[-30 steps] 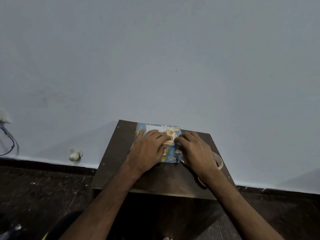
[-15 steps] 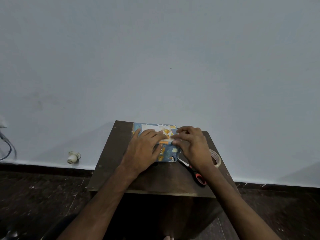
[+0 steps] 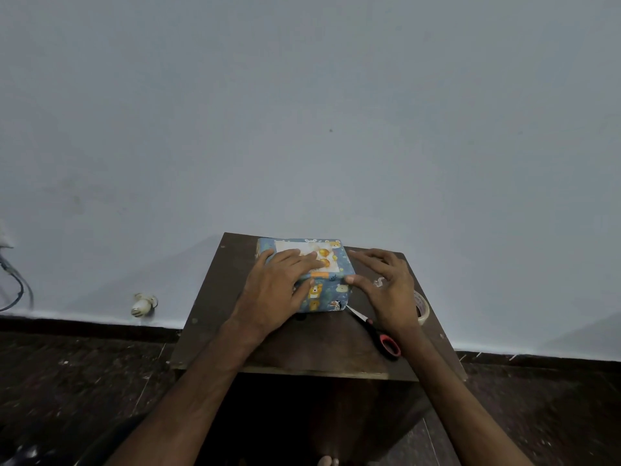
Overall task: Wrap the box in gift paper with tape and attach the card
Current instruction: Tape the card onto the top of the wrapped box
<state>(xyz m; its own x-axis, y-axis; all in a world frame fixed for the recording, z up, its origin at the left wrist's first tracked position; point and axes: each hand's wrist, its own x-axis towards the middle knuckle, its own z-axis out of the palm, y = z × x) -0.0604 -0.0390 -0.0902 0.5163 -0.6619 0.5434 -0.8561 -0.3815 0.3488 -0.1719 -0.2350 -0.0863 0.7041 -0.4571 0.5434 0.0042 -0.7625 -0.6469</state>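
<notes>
My left hand (image 3: 280,287) lies flat on top of the wrapped box (image 3: 327,290), palm down, fingers (image 3: 304,258) stretched out across the white card (image 3: 314,260) that sits on the upper face; it presses rather than grips, with the thumb hanging over the near edge of the box. My right hand (image 3: 386,290) is spread wide just to the right of the box, fingers splayed and slightly curled, holding nothing; its thumb tip meets the box's right near corner, and I cannot tell whether the other fingers touch anything. A small pale scrap, perhaps tape, shows on the back of that hand.

The box is covered in blue gift paper with small animal prints and stands toward the far middle of the table (image 3: 235,297), a small dark brown top. The card carries orange balloon shapes and an orange strip along its near edge.

Beside the box on the right, the scissors (image 3: 379,334) lie on the table, blades pointing at the box's lower right corner, red handle toward me, partly under my right wrist. The tape roll (image 3: 422,306) sits further right, mostly hidden behind that hand.

Beyond the table rises a plain pale wall (image 3: 336,112); a dark floor (image 3: 67,381) spreads below, with a small white object (image 3: 142,305) at the wall's foot to the left and cables (image 3: 15,284) at the far left edge
</notes>
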